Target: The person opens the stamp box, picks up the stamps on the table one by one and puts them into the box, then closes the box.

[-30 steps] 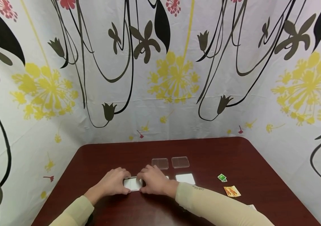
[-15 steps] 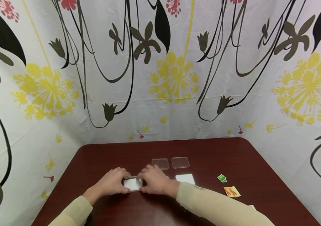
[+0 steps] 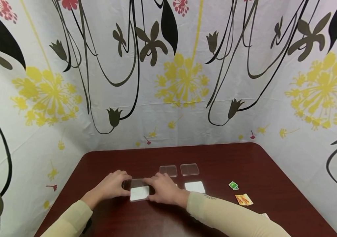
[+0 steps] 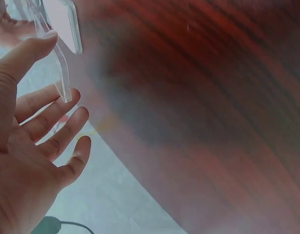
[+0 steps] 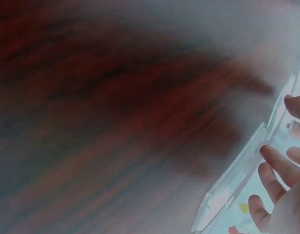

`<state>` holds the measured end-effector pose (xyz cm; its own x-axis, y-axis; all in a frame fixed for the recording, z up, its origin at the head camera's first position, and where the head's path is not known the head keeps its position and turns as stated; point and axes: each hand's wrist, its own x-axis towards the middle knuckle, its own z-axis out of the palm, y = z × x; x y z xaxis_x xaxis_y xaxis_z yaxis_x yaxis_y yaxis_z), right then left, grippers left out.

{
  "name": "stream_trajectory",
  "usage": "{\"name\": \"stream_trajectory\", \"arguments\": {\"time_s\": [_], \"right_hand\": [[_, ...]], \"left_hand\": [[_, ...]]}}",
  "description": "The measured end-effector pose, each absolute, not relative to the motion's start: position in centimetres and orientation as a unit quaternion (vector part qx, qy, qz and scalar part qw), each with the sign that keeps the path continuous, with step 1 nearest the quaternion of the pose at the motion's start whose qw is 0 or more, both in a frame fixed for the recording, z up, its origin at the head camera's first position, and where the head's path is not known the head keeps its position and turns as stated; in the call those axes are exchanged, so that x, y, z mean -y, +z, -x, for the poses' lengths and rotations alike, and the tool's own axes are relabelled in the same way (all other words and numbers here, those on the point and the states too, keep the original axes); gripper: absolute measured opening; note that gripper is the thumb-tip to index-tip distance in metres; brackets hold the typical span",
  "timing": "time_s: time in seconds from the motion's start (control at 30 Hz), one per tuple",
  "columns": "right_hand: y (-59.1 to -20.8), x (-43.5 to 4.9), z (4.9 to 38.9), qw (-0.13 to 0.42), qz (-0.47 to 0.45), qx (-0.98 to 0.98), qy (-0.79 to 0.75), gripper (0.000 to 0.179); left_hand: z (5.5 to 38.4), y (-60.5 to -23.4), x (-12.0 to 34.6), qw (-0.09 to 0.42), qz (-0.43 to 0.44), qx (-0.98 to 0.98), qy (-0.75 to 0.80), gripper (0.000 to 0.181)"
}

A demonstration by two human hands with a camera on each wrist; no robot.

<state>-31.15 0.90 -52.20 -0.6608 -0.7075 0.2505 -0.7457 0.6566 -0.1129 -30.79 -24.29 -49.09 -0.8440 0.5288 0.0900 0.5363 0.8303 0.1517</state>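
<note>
A small flat clear plastic case (image 3: pixel 140 194) with a white filling lies on the table between my hands. Behind its white part shows a transparent lid (image 3: pixel 138 182), displaced toward the far side. My left hand (image 3: pixel 112 186) pinches the lid's left edge; in the left wrist view the lid passes between thumb and fingers, while the ring and little fingers stand free. My right hand (image 3: pixel 164 189) spans the case's right side, index finger at the far edge and thumb at the near corner. Its other fingers (image 5: pixel 272 183) are loosely bent beside the case in the right wrist view.
Two clear plastic lids (image 3: pixel 168 171) (image 3: pixel 190 169) lie farther back. A white rectangular piece (image 3: pixel 195 187) sits right of my right hand. Green cards (image 3: pixel 233 185) and orange-printed cards (image 3: pixel 244 199) lie farther right. Patterned cloth (image 3: pixel 186 125) hangs around the table's sides.
The clear lid has shifted back off the white-filled case. My left hand has moved slightly left and away from me with it. The right hand stays at the case's right side.
</note>
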Motion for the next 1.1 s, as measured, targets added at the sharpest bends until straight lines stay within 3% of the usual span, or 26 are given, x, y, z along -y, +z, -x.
{"name": "stream_trajectory", "arguments": {"time_s": [0.53,1.1], "right_hand": [[-52.6,-1.9,31.1,0.113,-0.418,0.898,0.085,0.049],[-52.3,-3.0,30.6,0.116,-0.496,0.86,0.038,0.034]], "left_hand": [[32.9,-48.8,24.5,0.036,0.207,0.973,-0.099,0.056],[35.7,-49.8,22.3,0.025,0.209,0.969,-0.132,0.055]]}}
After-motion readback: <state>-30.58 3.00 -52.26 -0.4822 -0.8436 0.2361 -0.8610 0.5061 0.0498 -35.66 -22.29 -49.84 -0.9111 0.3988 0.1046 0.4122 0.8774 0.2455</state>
